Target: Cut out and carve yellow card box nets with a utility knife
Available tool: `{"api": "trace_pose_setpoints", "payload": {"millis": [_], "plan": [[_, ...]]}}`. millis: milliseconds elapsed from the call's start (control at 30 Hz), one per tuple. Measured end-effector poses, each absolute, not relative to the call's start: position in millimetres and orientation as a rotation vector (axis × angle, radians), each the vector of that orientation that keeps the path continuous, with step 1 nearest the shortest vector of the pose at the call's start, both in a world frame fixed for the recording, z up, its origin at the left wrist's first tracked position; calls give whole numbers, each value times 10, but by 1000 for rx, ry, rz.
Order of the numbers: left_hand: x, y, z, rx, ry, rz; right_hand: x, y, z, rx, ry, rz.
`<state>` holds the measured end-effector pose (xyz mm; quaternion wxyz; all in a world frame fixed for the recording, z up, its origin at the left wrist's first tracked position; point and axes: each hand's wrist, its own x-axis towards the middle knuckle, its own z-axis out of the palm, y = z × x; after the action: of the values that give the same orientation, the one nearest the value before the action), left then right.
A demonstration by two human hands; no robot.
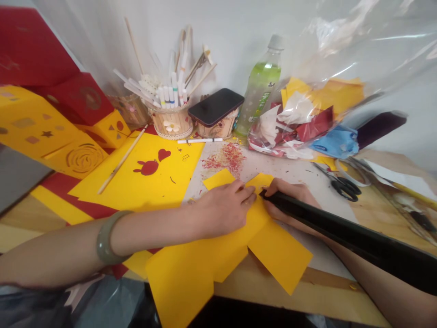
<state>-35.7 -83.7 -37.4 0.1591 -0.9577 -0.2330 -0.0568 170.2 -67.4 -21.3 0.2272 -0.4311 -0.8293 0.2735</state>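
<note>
A cut and folded piece of yellow paper (pixel 235 241) with several flaps lies at the table's front, some of it hanging over the edge. My left hand (pixel 225 207), a bangle (pixel 108 237) on its forearm, presses on the paper with bent fingers held together. Close beside it, my right hand (pixel 290 198) is closed in a pen-like grip round a long black tool (pixel 341 223). The tool's tip meets the paper near my left fingertips; its exact kind I cannot make out. A grey-white mat (pixel 300 168) lies beneath.
Behind the hands stand a pot of markers (pixel 172 120), a phone (pixel 218 105) on another pot, and a green drink bottle (pixel 261 86). Decorated yellow boxes (pixel 51 127) rise at left. Black-handled scissors (pixel 344 187) and a plastic bag of scraps (pixel 290 123) lie right. A wooden stick (pixel 121 159) crosses yellow card (pixel 170 182).
</note>
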Motion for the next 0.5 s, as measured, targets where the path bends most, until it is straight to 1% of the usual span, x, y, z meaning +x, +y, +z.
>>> {"api": "trace_pose_setpoints", "payload": {"millis": [133, 267, 367, 500], "plan": [[-374, -840, -376, -2735, -652, -144, 1753, -663, -224, -1215, -2209, 838], [-410, -793, -353, -2775, -733, -153, 1804, -611, -204, -1271, -1920, 790], [-441, -723, -303, -2870, -798, -39, 1799, -588, -160, -1254, -1836, 778], [-509, -667, -216, -2963, -822, 97, 1748, -596, -105, -1242, -1836, 854]]}}
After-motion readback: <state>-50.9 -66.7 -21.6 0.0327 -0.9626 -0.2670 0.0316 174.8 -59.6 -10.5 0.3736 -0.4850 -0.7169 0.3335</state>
